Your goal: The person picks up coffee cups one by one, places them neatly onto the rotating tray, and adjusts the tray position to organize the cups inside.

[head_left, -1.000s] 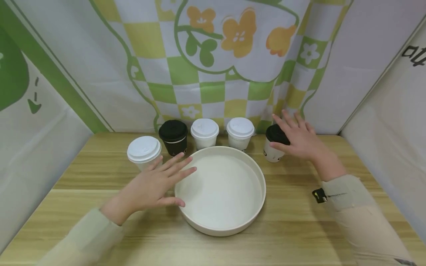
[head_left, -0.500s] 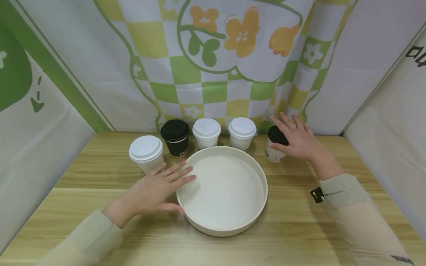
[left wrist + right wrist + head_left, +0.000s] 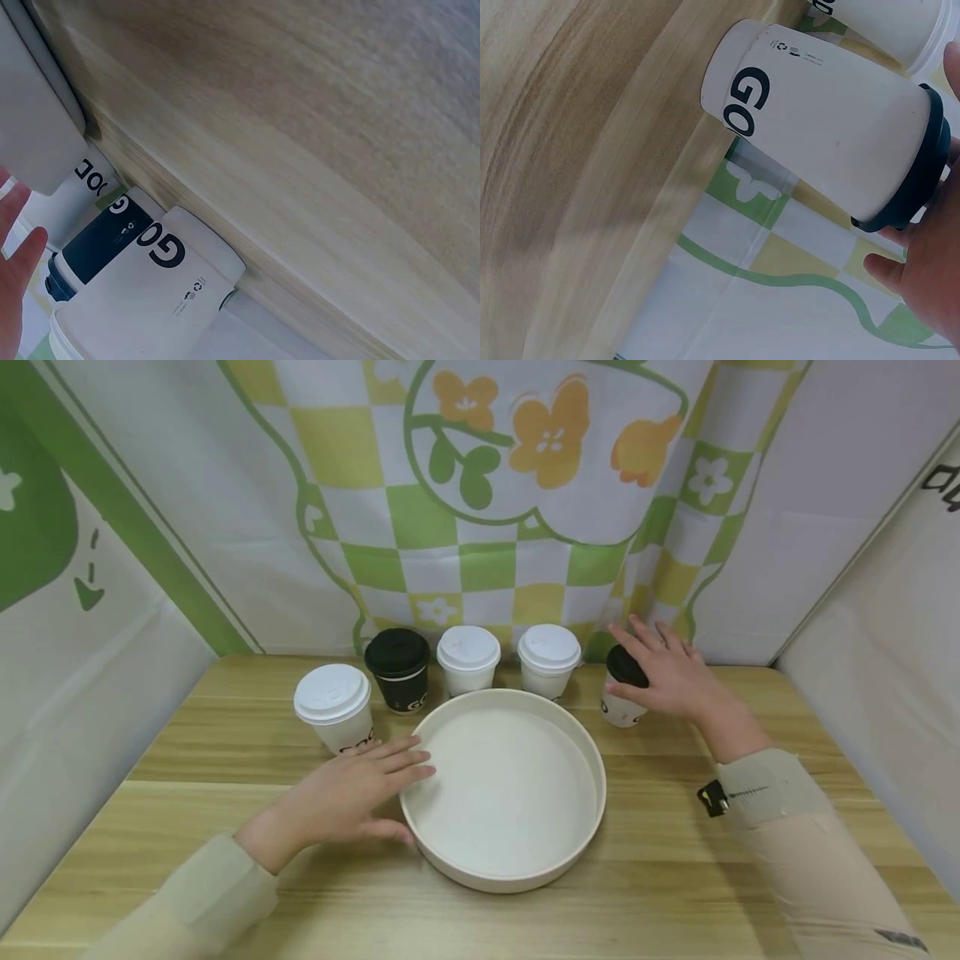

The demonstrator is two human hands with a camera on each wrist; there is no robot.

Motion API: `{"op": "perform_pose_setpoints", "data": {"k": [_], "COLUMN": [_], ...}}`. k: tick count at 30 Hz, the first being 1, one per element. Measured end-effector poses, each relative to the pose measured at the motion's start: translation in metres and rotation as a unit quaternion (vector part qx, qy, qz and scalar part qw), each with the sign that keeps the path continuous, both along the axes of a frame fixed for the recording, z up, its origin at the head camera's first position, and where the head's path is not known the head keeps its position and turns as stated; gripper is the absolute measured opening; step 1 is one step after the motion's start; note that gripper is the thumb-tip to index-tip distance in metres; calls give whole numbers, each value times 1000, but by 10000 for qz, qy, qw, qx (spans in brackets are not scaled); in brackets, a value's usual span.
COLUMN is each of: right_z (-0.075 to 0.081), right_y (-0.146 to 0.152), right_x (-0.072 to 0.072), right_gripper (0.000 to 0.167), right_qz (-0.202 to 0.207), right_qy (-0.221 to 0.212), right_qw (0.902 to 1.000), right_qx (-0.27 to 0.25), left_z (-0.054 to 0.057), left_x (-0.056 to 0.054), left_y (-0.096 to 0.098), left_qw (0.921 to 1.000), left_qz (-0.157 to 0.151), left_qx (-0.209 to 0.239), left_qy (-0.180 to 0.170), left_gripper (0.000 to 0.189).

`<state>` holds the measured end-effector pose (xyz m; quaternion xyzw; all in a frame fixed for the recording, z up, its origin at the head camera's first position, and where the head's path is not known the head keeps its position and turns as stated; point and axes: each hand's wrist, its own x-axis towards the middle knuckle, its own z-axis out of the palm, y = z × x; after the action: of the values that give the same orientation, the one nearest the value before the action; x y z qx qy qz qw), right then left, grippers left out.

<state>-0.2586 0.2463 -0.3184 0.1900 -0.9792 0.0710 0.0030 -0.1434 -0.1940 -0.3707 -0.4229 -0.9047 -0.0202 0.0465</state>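
A round cream tray [image 3: 502,793] lies in the middle of the table. My left hand [image 3: 341,797] is at its left side, fingers straight and reaching over the rim, thumb by the outer wall. Just beyond that hand stands a white paper cup with a white lid [image 3: 333,697], "GO" lettering showing in the left wrist view. On the right, my right hand [image 3: 671,681] spreads its fingers over a white paper cup with a black lid [image 3: 825,127]. Its thumb crosses the cup's front in the head view; in the right wrist view the fingers [image 3: 885,270] show right at the lid.
Behind the tray stand a black cup with a black lid [image 3: 400,668] and two white-lidded cups, one left [image 3: 468,660] and one right [image 3: 550,660]. A checked curtain [image 3: 487,568] hangs at the back edge of the wooden table [image 3: 652,877].
My left hand has lowered slightly toward the tray's left rim, uncovering more of the near white cup. The right hand stays over the black-lidded cup. The whole view has shifted slightly.
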Motion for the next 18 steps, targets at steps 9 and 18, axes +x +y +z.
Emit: {"op": "perform_pose_setpoints", "data": {"k": [9,18], "right_z": [-5,-7], "right_y": [0,0], "right_x": [-3,-2], "right_gripper": [89,85], "right_qz": [37,52], "right_qy": [6,72], "right_qw": [10000,9999], "right_qx": [19,49], "left_z": [0,-2], "left_x": [-2,-4], "left_y": [-1,1], "left_qw": [9992,9978], "left_qz": [-335,-565], "left_qx": [182,310], "left_qy": [107,158], "left_gripper": [81,71]}}
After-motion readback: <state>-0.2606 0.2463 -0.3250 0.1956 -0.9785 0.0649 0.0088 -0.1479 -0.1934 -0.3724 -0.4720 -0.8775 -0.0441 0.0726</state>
